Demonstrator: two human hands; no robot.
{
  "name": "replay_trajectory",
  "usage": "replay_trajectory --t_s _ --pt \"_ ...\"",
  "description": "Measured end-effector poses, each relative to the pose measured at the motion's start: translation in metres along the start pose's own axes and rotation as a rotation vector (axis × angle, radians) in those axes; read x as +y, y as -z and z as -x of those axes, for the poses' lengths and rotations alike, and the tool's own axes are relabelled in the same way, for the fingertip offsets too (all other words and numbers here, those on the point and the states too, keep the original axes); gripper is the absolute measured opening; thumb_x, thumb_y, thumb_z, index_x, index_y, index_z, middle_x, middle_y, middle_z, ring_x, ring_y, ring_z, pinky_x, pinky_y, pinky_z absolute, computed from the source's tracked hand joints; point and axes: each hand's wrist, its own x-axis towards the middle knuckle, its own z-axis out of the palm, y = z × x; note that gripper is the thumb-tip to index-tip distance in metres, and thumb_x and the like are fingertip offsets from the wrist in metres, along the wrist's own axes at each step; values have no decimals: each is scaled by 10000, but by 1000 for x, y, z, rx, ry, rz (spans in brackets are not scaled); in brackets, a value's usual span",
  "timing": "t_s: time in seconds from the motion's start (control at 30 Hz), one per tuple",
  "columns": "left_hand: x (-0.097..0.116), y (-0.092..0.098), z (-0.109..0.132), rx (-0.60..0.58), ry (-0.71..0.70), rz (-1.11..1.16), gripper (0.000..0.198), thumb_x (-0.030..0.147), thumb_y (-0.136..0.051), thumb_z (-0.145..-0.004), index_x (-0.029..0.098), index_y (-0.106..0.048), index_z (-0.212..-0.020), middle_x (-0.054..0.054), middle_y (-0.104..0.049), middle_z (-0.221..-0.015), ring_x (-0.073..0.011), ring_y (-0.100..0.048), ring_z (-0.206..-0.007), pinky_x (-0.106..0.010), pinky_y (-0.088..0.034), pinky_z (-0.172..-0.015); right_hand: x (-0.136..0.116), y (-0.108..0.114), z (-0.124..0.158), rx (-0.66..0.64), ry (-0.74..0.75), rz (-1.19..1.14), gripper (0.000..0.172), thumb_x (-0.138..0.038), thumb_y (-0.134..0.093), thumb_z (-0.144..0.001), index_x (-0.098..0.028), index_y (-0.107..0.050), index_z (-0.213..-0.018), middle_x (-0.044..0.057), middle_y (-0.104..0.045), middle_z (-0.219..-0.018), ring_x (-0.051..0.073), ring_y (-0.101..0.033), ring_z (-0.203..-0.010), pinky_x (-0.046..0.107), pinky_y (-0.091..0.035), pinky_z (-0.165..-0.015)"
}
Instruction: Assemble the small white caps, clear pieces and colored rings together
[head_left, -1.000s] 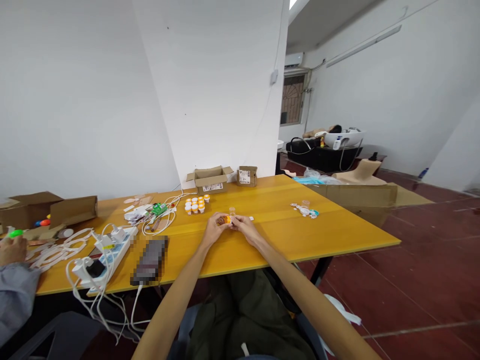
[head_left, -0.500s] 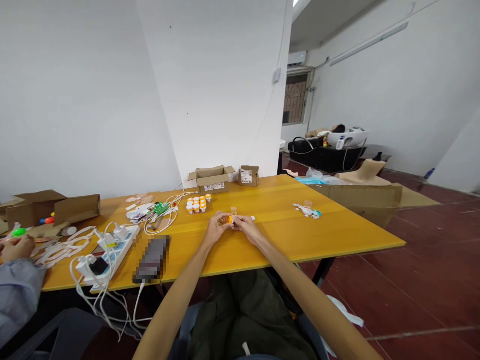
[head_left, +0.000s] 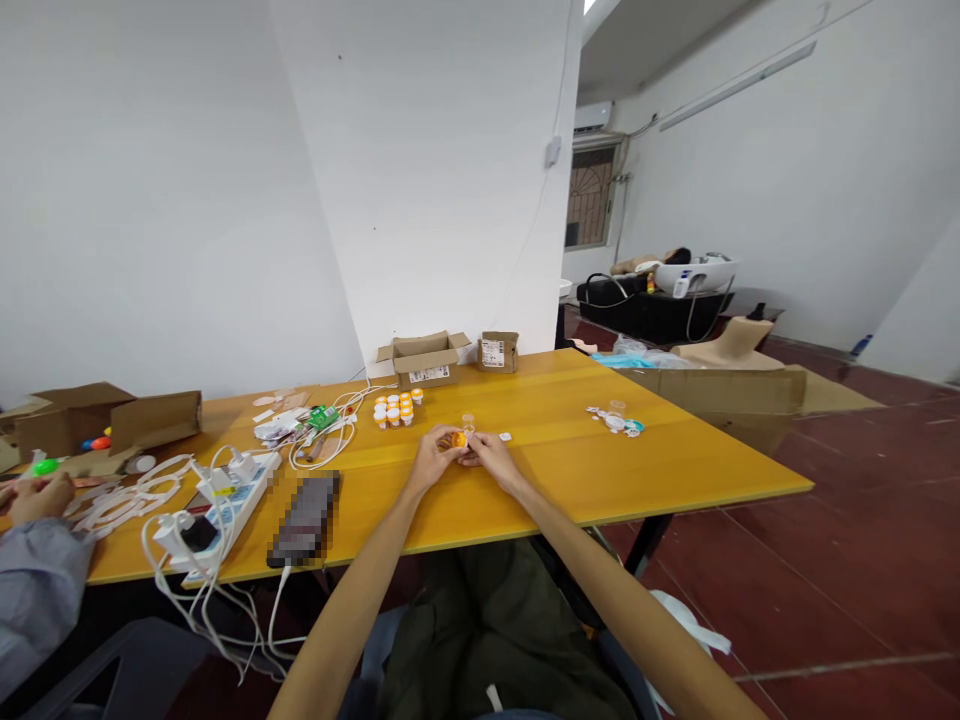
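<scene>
My left hand is closed on a small orange cap over the middle of the table. The fingers of my right hand are pinched together at the cap's right side; whatever they hold is too small to make out. Just beyond my fingertips stands a small clear plastic cup. A small white piece lies by my right knuckles. Several small jars with orange-and-white lids stand grouped to the left, further back. Off to the right is a loose pile of white and teal round pieces.
Two cardboard boxes, one open and one smaller, sit at the wall. On the left are a power strip with cables, a phone, and another person's hand near a green ball.
My fingers have shifted slightly around the orange cap, and more of its face shows. The white piece by my right hand is more exposed. The other person's hand has moved a little.
</scene>
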Motion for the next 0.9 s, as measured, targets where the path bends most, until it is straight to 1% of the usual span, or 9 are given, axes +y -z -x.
replay_trajectory --t_s 0.13,0.27,0.37,0.47,0.53,0.6,0.7,0.8,0.9 --pt "-4 -1 0 -20 14 13 265 253 -806 -686 196 -756 -940 -58 -758 -972 -200 -692 -867 -328 -554 -814 -1 -3 2 26 21 75 470 -661 -676 -753 -201 -661 -653 49 -701 -620 195 -673 -563 323 -575 -590" --pt "-8 -1 0 -46 44 69 302 290 -806 -711 184 -742 -987 -70 -768 -967 -200 -704 -860 -332 -555 -827 -4 -4 5 33 43 201 479 -653 -593 -807 -205 -631 -642 38 -673 -557 164 -614 -465 250 -460 -422" --pt "-10 -1 0 -53 73 85 319 323 -813 -716 180 -735 -991 -69 -768 -950 -200 -708 -849 -331 -556 -824 -4 -3 6 60 77 278 459 -628 -552 -837 -218 -619 -642 28 -649 -536 159 -574 -436 250 -403 -397" --pt "-13 -1 -1 -50 74 78 324 315 -818 -704 180 -737 -987 -69 -766 -961 -200 -704 -853 -327 -556 -822 -3 0 5 126 160 354 426 -596 -568 -840 -236 -595 -615 8 -616 -513 160 -559 -458 266 -418 -465" --pt "-15 -2 -1 -52 64 67 302 285 -815 -695 182 -744 -971 -64 -763 -959 -197 -696 -840 -322 -558 -811 -3 4 5 197 228 455 375 -531 -583 -850 -245 -590 -607 15 -634 -544 177 -592 -531 281 -445 -549" --pt "-16 -3 -1 -69 62 45 262 236 -803 -685 185 -751 -936 -52 -753 -928 -190 -684 -814 -317 -557 -796 -4 7 5 256 279 598 289 -437 -573 -867 -248 -625 -655 37 -686 -639 207 -642 -648 301 -468 -644" --pt "-17 -4 0 -101 60 -19 237 171 -766 -681 192 -760 -916 -36 -728 -903 -186 -666 -805 -318 -551 -797 -8 13 8 312 312 801 198 -332 -532 -887 -241 -688 -806 69 -740 -824 239 -681 -806 324 -478 -750" --pt "-17 -4 1 -118 25 -104 251 155 -735 -691 207 -773 -934 -33 -708 -902 -198 -653 -840 -332 -544 -822 -11 24 10 376 319 935 218 -265 -491 -901 -236 -707 -911 87 -742 -947 243 -680 -889 329 -480 -781" --pt "-18 -4 2 -135 -30 -180 257 158 -715 -706 221 -783 -946 -31 -704 -888 -214 -644 -871 -353 -532 -870 -12 42 11 404 324 1052 243 -219 -484 -895 -229 -717 -963 110 -728 -1004 258 -660 -958 356 -478 -844"
